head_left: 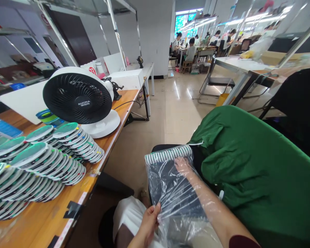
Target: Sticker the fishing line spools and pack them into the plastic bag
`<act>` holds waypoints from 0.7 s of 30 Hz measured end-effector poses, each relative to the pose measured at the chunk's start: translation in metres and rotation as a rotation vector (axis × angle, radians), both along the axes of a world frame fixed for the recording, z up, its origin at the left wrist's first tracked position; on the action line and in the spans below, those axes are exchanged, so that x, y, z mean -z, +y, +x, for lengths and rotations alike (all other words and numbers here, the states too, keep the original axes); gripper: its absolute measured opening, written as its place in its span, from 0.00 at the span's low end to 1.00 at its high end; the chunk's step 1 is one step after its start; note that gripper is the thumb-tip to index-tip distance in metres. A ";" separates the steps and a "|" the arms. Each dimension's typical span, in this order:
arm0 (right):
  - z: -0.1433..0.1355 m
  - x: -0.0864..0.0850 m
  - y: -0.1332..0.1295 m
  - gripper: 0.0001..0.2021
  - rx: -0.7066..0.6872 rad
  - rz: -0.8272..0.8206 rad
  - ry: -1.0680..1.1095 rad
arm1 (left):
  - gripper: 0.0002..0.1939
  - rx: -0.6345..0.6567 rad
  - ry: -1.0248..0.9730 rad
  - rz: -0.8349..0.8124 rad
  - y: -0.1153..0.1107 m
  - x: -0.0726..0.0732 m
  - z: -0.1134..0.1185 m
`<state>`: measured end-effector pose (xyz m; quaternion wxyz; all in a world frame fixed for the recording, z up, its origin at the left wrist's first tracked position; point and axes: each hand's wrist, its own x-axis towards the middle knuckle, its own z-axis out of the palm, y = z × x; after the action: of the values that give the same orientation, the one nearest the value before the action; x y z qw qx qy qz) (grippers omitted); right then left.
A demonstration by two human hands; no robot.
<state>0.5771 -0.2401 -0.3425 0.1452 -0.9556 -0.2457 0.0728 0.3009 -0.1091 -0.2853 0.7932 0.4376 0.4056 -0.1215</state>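
Well, I'm reading "AUCMA" on the hub of the fan (79, 98), ahead and to the left of both hands, with smaller characters sitting beneath it. Behind the fan, a round red label (92, 70) is showing "23". Print is also running over a blue-and-white package (5, 125) at the far left, but I'm not managing to read it.

The row of discs (169, 154), white-rimmed with green between, is lying across the far end of the clear plastic bag (170, 193), just beyond the right hand (184, 167). That hand is resting its fingers, slightly apart, against the discs, and plastic is stretching over its forearm. Nearer me, the left hand (151, 215) is pinching the bag's film between thumb and fingertips, pulling creases across it.

Left of the hands, a wooden table (93, 175) is carrying the fan and leaning stacks of green-topped discs (49, 162); black tape (72, 209) is sticking to its near edge. Right of the right hand, a green cloth (248, 172) is spreading wide, with a black chair (297, 106) standing beyond it. Far ahead, several people are sitting at tables over a shiny floor (181, 103).

Glare and folds are blurring what is lying under the film, the bag's near end is running out of view, and the leftmost stacks are being cut off.
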 end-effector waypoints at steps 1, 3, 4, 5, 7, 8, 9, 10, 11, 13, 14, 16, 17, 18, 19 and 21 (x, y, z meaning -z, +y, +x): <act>-0.001 0.000 -0.002 0.13 -0.011 0.013 0.007 | 0.36 -0.002 -0.007 -0.001 0.000 0.000 0.000; -0.005 0.001 -0.004 0.13 -0.033 0.043 0.024 | 0.36 -0.026 -0.012 0.015 -0.001 0.002 0.001; -0.007 0.002 -0.003 0.13 -0.068 0.066 0.039 | 0.36 -0.044 -0.011 0.022 -0.002 0.004 0.000; -0.010 0.004 0.000 0.13 -0.123 0.095 0.057 | 0.37 -0.062 -0.007 0.025 -0.002 0.006 0.000; -0.013 0.008 0.008 0.16 -0.240 0.160 0.086 | 0.36 -0.085 -0.003 0.022 -0.003 0.010 -0.001; -0.014 0.011 0.013 0.18 -0.278 0.189 0.094 | 0.36 -0.089 -0.006 0.019 -0.003 0.011 -0.001; -0.014 0.014 0.019 0.20 -0.291 0.212 0.095 | 0.36 -0.094 -0.013 0.018 -0.002 0.011 -0.002; -0.013 0.018 0.023 0.21 -0.285 0.228 0.092 | 0.35 -0.096 -0.025 0.018 -0.002 0.011 -0.002; -0.012 0.021 0.028 0.22 -0.269 0.238 0.087 | 0.34 -0.099 -0.040 0.020 -0.001 0.010 -0.002; -0.011 0.026 0.033 0.23 -0.234 0.243 0.079 | 0.34 -0.123 -0.055 0.025 0.002 0.007 -0.002; -0.012 0.029 0.035 0.24 -0.218 0.237 0.075 | 0.34 -0.152 -0.053 0.027 0.004 0.006 -0.001; -0.015 0.031 0.033 0.23 -0.182 0.208 0.064 | 0.35 -0.233 -0.032 0.027 0.007 0.006 0.000; -0.018 0.032 0.030 0.23 -0.150 0.184 0.052 | 0.35 -0.275 -0.023 0.026 0.008 0.008 0.001; -0.021 0.032 0.025 0.22 -0.103 0.154 0.035 | 0.35 -0.305 -0.019 0.028 0.008 0.010 0.002; -0.024 0.033 0.018 0.22 -0.038 0.119 0.013 | 0.35 -0.320 -0.018 0.038 0.008 0.013 0.002; -0.029 0.032 0.002 0.21 0.110 0.044 -0.035 | 0.34 -0.294 -0.021 0.062 0.005 0.021 0.002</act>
<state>0.5481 -0.2384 -0.3747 0.1657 -0.9653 -0.1970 0.0427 0.3028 -0.1039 -0.3066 0.7928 0.3991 0.4604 0.0134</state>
